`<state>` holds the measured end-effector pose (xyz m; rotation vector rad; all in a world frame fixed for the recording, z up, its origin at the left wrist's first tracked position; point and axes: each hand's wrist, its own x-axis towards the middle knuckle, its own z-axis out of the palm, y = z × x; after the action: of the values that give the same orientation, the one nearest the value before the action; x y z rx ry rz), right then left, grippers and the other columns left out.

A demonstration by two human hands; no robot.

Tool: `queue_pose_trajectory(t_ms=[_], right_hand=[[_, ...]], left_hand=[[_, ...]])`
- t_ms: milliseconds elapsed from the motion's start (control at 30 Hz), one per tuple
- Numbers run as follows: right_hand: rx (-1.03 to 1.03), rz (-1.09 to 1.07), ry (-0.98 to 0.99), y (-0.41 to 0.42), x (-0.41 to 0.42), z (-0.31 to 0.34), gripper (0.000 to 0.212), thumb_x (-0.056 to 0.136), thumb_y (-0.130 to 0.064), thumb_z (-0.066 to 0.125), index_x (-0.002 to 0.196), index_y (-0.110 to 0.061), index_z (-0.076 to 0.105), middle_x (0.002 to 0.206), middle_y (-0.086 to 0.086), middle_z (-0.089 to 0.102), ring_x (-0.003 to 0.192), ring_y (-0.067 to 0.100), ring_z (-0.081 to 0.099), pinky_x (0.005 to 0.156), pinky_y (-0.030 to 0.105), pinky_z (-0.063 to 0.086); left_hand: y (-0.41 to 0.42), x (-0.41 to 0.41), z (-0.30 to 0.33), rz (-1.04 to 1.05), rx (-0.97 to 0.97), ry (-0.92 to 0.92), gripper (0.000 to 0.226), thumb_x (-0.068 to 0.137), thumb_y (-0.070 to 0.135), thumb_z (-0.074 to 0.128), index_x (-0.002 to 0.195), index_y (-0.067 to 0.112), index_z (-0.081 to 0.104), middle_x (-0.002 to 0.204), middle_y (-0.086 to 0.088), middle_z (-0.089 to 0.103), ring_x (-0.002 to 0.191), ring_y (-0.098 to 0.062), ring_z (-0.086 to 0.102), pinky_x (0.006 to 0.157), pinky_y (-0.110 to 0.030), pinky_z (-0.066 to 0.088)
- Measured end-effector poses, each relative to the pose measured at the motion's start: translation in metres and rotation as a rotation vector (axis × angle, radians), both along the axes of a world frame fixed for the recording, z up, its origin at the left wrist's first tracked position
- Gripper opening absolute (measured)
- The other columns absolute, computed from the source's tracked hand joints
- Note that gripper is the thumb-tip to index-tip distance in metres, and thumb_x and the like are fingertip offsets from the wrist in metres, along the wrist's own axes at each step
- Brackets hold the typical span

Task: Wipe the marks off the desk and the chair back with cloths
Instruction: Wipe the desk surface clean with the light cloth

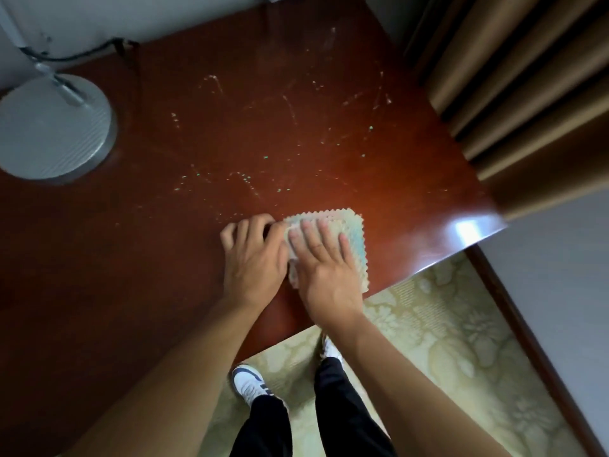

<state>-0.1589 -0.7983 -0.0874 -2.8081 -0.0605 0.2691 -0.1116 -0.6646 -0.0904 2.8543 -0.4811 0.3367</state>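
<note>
Your forearms come in from the bottom edge, crossing over the near edge of the desk (131,258). Right hand (324,268) lies flat on the cloth (346,232) — fingers straight, slightly spread, pressing it onto the wood. Left hand (253,255) sits just beside it on the cloth's left edge; fingertips curl down at that edge and the thumb side touches the fabric, but whether it actually pinches the cloth I cannot tell. Cloth is folded, pale green-blue with a zigzag trimmed border, lying near the desk's front right corner. Marks (250,183) — whitish and greenish specks and streaks — are scattered across the desktop beyond the cloth, well apart from your hands at the far side. Lamp base (52,127), round and grey, stands at the far left of the desk with its cable (85,51) running back to the wall. Brown curtain (514,84) hangs at the right. Below the desk edge: patterned carpet (445,341), your dark trousers and white shoes (247,384).
</note>
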Motion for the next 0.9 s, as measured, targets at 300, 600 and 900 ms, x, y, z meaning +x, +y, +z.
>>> queue_pose_trajectory(t_ms=[300, 600, 900], right_hand=[[-0.07, -0.408, -0.07, -0.167, 0.019, -0.01, 0.047, 0.105, -0.03, 0.031, 0.151, -0.022, 0.032, 0.16, 0.003, 0.023, 0.15, 0.024, 0.01, 0.121, 0.048, 0.01], [0.112, 0.0, -0.133, 0.012, -0.019, 0.013, 0.047, 0.103, -0.034, 0.033, 0.146, -0.016, 0.043, 0.153, 0.006, 0.039, 0.145, 0.033, 0.027, 0.115, 0.058, 0.025], [0.025, 0.422, 0.089, 0.227, -0.054, 0.003, 0.061, 0.102, -0.038, 0.034, 0.155, -0.021, 0.01, 0.164, 0.004, 0.006, 0.15, 0.027, -0.009, 0.12, 0.053, -0.008]], left_hand=[[-0.017, 0.007, -0.001, -0.033, -0.018, 0.036, 0.029, 0.085, 0.018, 0.052, 0.111, 0.018, 0.064, 0.12, -0.002, 0.06, 0.106, -0.022, 0.055, 0.097, -0.044, 0.032], [0.086, -0.037, 0.017, 0.133, 0.047, 0.11, 0.031, 0.085, 0.016, 0.053, 0.114, 0.013, 0.065, 0.123, -0.005, 0.061, 0.111, -0.025, 0.057, 0.095, -0.047, 0.036], [0.234, -0.088, 0.018, 0.443, 0.077, 0.156, 0.037, 0.086, 0.018, 0.047, 0.119, 0.011, 0.061, 0.129, -0.009, 0.059, 0.117, -0.028, 0.054, 0.098, -0.047, 0.033]])
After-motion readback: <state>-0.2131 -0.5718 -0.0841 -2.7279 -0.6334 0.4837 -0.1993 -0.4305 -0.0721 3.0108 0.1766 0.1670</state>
